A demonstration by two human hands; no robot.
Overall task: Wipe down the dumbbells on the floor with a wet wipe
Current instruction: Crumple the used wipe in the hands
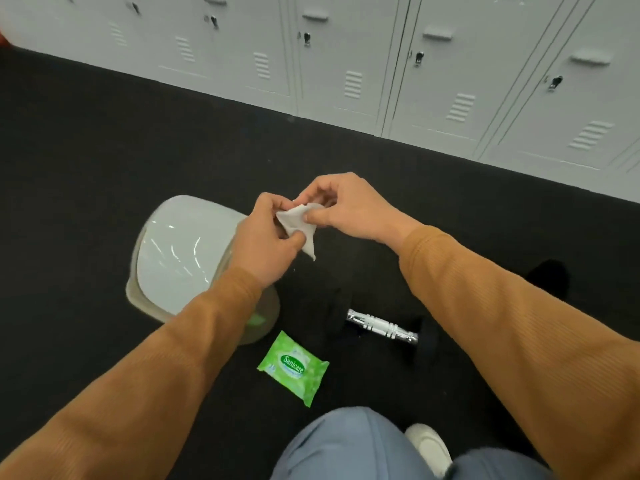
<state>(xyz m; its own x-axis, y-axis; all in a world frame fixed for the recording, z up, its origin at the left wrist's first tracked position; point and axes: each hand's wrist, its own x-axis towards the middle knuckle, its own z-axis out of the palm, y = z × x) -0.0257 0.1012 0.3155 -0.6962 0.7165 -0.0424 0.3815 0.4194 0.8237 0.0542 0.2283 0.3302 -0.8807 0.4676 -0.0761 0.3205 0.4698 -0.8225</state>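
You are pinching a crumpled white wet wipe (297,225) between both hands, held up in the air over the floor. Your left hand (266,245) is gripping its lower part with thumb and curled fingers, and your right hand (341,204) is nipping its upper edge between thumb and fingertips; one loose corner is hanging down below your left thumb. Both ribbed orange-brown sleeves (485,306) are reaching forward from the bottom corners.

Below your hands, the dumbbell with a ridged chrome handle and black ends (381,329) is lying flat on the black rubber floor (86,150), partly under your right forearm. Just to its left, the flat green plastic pack of wipes (293,367) is lying on the floor, near your grey-blue trouser knee (346,448) and white shoe (429,445). A beige bin with a glossy white swing lid (173,251) is standing beneath your left forearm, just beyond the pack. A row of pale grey metal lockers (415,81) is running along the far edge of the floor.
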